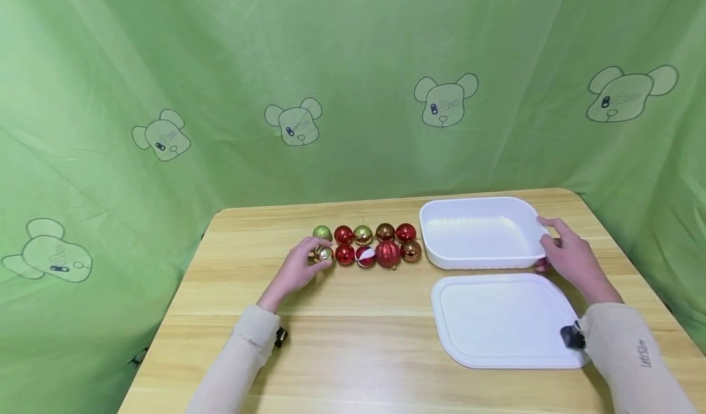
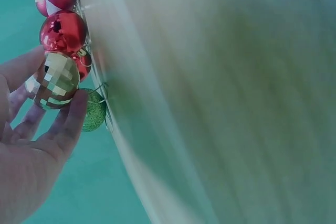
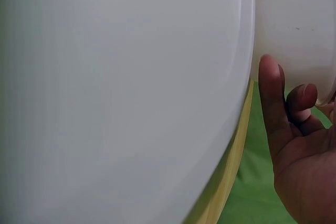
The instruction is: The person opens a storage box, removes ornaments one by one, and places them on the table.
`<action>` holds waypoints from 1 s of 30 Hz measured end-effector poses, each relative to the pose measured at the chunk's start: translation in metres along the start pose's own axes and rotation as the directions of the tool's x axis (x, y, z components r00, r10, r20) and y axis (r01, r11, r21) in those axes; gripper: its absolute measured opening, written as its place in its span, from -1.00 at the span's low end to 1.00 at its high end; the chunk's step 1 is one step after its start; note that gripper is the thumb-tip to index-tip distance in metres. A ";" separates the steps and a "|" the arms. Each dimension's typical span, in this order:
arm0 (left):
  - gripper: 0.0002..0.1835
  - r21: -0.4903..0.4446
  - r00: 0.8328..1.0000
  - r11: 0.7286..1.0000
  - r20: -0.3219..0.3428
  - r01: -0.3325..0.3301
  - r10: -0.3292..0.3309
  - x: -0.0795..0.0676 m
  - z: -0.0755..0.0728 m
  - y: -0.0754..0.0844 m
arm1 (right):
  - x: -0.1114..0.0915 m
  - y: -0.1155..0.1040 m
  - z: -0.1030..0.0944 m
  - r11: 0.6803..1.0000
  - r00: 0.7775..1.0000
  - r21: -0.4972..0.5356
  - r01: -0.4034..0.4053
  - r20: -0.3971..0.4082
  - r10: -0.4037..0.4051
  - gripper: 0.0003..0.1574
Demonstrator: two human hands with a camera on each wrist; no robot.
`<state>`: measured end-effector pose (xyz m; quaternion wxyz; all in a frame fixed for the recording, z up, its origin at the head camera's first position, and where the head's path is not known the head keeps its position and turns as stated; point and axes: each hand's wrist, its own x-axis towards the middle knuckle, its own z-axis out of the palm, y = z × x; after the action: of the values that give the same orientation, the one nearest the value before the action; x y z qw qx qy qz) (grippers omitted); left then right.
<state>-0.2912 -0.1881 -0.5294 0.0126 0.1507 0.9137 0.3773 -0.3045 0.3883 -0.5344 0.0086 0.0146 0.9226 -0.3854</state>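
My left hand (image 1: 300, 262) has its thumb and fingertips around a gold mirror-faceted Christmas bauble (image 2: 56, 80) at the left end of the front row. Behind it sits a green glitter bauble (image 1: 322, 233). A shiny red bauble (image 1: 345, 255) is just to its right, followed by a red-and-white bauble (image 1: 365, 256), a textured red one (image 1: 388, 254) and a copper one (image 1: 410, 251). At the right end of a white plastic box (image 1: 474, 262), my right hand (image 1: 570, 256) grips the wall, fingertips at the rim. Nothing lies inside the box.
A white lid (image 1: 507, 322) lies flat in front of the box, beneath the right forearm. The back row of baubles includes a gold one (image 1: 363, 235) and a brown one (image 1: 385, 232). A green curtain (image 1: 353, 83) hangs behind the wooden table (image 1: 353, 340).
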 end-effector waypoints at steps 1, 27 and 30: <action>-0.50 0.003 1.000 1.000 0.002 0.004 -0.004 0.001 0.000 0.000 | 0.000 0.000 0.000 1.000 1.000 0.000 0.001 -0.001 -0.001 -0.26; -0.52 0.033 0.999 0.999 0.052 0.007 -0.009 0.004 -0.001 -0.007 | -0.001 0.000 0.000 1.000 1.000 0.009 0.002 0.002 -0.002 -0.26; -0.51 0.033 0.998 0.999 0.057 0.006 -0.008 0.004 -0.001 -0.008 | 0.000 0.001 0.000 1.000 1.000 0.006 0.006 0.003 -0.006 -0.26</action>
<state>-0.2967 -0.1926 -0.5338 0.0374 0.1582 0.9195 0.3579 -0.3046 0.3888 -0.5353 0.0087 0.0112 0.9215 -0.3882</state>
